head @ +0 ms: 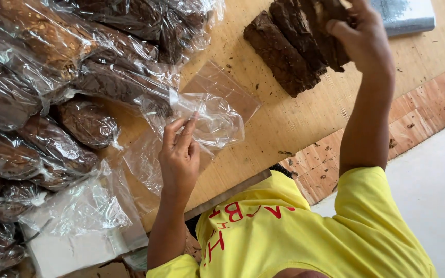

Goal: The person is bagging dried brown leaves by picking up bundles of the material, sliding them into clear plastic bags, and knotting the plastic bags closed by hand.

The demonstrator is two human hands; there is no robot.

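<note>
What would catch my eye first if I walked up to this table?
Probably the heap of dark brown slabs wrapped in clear crinkly plastic filling the left side. Next, the unwrapped dark brown slabs at top centre of the pale wooden tabletop, gripped by the right hand, while the left hand pinches an empty clear plastic bag.

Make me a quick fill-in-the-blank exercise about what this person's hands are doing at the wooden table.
1. The left hand pinches an empty clear plastic ____.
2. The right hand grips one of the dark brown crumbly ____ lying unwrapped on the light wooden table.
3. The pile of already wrapped brown blocks lies beside the ____ hand.
4. The person's short-sleeved shirt is ____.

Missing words: bag; blocks; left; yellow
</note>
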